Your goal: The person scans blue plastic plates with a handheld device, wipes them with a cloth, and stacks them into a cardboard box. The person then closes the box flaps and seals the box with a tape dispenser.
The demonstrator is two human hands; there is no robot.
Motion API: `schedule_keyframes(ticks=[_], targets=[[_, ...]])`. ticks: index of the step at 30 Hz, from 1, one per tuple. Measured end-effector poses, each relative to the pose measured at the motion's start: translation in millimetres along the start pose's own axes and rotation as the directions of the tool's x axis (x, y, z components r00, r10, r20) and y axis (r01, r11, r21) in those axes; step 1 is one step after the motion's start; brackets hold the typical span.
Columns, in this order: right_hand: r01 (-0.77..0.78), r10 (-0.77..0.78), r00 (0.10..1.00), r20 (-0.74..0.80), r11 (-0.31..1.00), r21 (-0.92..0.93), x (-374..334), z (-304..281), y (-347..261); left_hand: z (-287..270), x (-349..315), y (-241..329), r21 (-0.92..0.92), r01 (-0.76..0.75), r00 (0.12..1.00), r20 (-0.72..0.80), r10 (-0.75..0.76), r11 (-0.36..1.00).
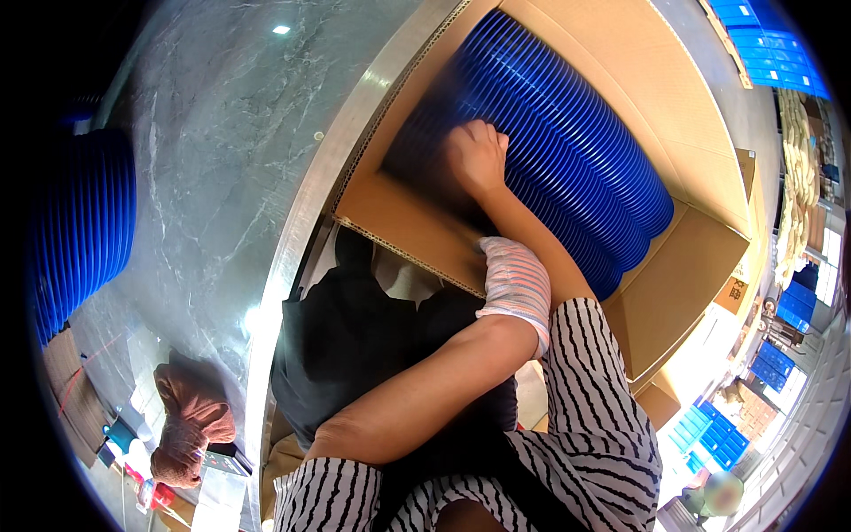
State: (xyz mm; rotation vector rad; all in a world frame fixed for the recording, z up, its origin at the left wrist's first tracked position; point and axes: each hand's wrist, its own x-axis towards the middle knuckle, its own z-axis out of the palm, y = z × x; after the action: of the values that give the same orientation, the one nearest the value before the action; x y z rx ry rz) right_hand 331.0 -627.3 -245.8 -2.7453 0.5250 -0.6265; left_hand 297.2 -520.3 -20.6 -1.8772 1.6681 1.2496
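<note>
A cardboard box [425,226] stands with its flaps up, holding blue ribbed cylinders [567,142] that look like stacks of thin discs laid side by side. My bare right hand [479,158] reaches into the box's left part, fingers curled closed. Beside it is a dark, blurred patch, and whatever lies in its fingers is hidden. My left forearm crosses in front of me to the right. On that side my left hand [514,279] wears a striped glove, against or just beside the right forearm near the box's near edge. Its fingers are out of sight.
At left runs a grey marbled table [222,133] with a metal edge. Another blue ribbed stack [84,226] and a brown cloth [189,426] lie on it. Blue crates [771,49] stand far right. Someone [716,496] is at lower right.
</note>
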Motion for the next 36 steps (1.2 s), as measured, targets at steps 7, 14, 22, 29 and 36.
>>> schedule_keyframes(ticks=[7,14,22,29,36], targets=[[-0.067,0.068,0.997,0.026,0.997,-0.044,3,11,-7,-3,-6,-2,0.015,0.023,1.000,0.014,-0.023,1.000],[0.015,-0.014,0.999,-0.030,1.000,0.025,4,15,-9,0,-7,-2,0.017,0.037,0.999,-0.012,-0.036,0.999],[-0.018,0.020,0.999,0.037,0.999,-0.032,20,16,-14,3,-7,-2,0.038,0.140,0.986,-0.093,-0.136,0.989],[-0.078,0.079,0.997,0.010,0.996,-0.048,24,29,-19,-2,-15,-6,0.053,0.158,0.985,-0.083,-0.153,0.986],[-0.009,0.009,1.000,0.008,1.000,0.001,25,23,-17,-1,-12,-6,0.009,0.149,0.987,-0.062,-0.149,0.989]])
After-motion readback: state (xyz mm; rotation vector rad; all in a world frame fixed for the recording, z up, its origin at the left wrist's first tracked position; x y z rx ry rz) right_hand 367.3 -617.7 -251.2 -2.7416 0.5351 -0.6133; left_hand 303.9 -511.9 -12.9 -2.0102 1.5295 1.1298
